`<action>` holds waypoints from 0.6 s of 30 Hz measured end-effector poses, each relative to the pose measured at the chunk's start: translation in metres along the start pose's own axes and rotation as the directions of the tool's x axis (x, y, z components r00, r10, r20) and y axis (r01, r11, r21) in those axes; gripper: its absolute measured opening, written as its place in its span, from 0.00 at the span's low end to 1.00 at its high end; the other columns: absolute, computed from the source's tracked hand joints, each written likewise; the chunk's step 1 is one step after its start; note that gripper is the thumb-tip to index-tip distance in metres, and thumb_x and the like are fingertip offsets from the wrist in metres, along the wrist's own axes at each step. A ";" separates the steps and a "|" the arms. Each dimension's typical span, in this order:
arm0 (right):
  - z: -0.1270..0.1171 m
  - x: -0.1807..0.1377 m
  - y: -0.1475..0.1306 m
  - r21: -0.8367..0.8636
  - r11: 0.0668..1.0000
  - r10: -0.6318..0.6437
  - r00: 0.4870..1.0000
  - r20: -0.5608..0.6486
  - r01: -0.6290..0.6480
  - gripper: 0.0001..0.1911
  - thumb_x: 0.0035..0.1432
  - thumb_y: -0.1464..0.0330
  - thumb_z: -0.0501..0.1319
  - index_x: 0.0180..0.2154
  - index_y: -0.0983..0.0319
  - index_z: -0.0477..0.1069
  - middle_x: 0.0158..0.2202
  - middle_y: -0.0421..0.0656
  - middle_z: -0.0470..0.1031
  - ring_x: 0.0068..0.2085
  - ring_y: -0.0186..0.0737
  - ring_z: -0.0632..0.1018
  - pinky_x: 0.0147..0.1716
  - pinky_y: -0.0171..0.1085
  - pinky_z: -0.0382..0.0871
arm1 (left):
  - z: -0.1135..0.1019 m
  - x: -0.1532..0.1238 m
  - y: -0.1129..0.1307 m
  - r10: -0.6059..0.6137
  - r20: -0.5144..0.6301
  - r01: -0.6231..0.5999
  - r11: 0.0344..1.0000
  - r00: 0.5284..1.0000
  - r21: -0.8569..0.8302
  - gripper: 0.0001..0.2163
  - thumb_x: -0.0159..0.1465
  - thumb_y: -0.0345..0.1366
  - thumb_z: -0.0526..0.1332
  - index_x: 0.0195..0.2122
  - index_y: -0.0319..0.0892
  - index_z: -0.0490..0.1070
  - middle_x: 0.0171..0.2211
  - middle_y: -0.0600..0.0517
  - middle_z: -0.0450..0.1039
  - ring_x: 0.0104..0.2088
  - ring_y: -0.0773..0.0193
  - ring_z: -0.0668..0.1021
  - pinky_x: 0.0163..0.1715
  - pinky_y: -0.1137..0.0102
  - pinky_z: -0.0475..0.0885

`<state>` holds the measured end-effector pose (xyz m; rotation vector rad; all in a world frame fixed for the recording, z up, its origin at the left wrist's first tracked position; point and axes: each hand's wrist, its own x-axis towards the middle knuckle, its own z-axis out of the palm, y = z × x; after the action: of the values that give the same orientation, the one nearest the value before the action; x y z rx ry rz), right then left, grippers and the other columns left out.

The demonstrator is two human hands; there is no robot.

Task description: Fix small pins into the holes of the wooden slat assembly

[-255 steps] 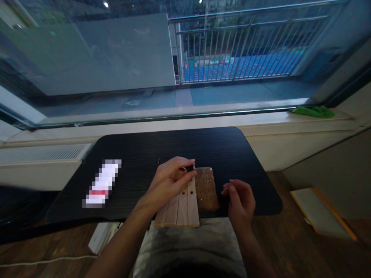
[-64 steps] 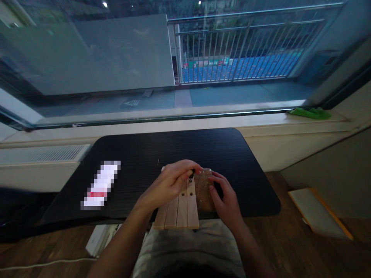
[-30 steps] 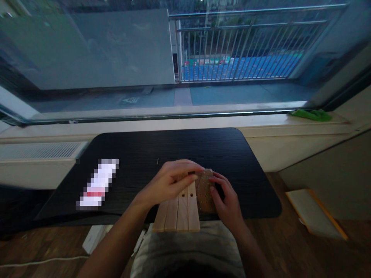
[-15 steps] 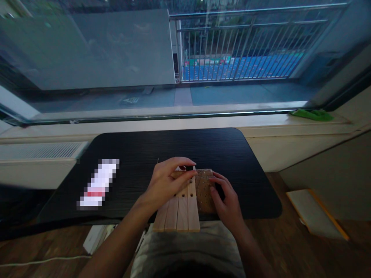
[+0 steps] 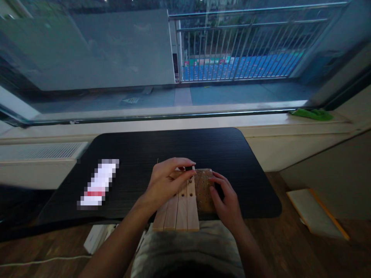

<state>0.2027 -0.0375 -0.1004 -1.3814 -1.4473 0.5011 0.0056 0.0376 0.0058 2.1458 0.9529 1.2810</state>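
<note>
Several pale wooden slats (image 5: 179,216) lie side by side, with dark round holes towards their far ends; their near ends jut past the table edge above my lap. My left hand (image 5: 165,179) reaches over them, thumb and fingers closed around the far end of the rightmost slat. It hides much of the other slats' far ends. Right beside the slats is a brown, flat piece dotted with small holes, a perforated board (image 5: 204,195) with a shiny, film-like surface. My right hand (image 5: 228,199) has its curled fingers and thumb on that board's right edge.
The black table (image 5: 174,144) stands against a window sill (image 5: 185,122). A blurred-out bright rectangle (image 5: 100,181) lies on its left part. A green cloth (image 5: 313,114) rests on the sill at right. A pale panel with an orange edge (image 5: 315,212) is on the floor.
The slats and the perforated board have shifted very slightly to the left. Both hands keep nearly the same place and grip.
</note>
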 end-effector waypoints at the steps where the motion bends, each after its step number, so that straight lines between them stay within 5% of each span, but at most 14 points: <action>1: 0.000 0.000 0.000 -0.002 1.000 0.001 1.000 -0.001 -0.001 0.10 0.65 0.70 0.58 0.47 0.56 0.73 0.56 0.51 0.75 0.58 0.51 0.76 0.57 0.54 0.71 | -0.001 0.000 0.001 0.004 0.000 -0.004 1.000 1.000 -0.005 0.05 0.63 0.37 0.69 0.39 0.44 0.80 0.36 0.51 0.84 0.35 0.63 0.85 0.38 0.70 0.82; 10: -0.001 -0.001 0.001 -0.009 1.000 0.001 1.000 0.012 -0.001 0.10 0.66 0.69 0.57 0.48 0.56 0.72 0.57 0.51 0.74 0.59 0.51 0.76 0.57 0.54 0.71 | 0.001 -0.002 0.002 0.101 -0.024 -0.101 0.994 0.995 -0.029 0.05 0.63 0.32 0.69 0.41 0.43 0.79 0.40 0.51 0.85 0.40 0.63 0.85 0.44 0.68 0.82; 18: -0.001 0.000 0.000 -0.005 1.000 0.002 1.000 0.007 -0.002 0.10 0.66 0.70 0.57 0.47 0.57 0.73 0.57 0.51 0.75 0.58 0.50 0.76 0.57 0.53 0.71 | 0.001 -0.003 0.002 0.066 0.018 -0.066 0.997 0.998 -0.034 0.07 0.63 0.32 0.69 0.43 0.44 0.79 0.41 0.50 0.85 0.41 0.63 0.85 0.46 0.67 0.82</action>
<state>0.2033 -0.0381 -0.0999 -1.3864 -1.4541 0.5037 0.0059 0.0345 0.0053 2.1767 0.8537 1.2956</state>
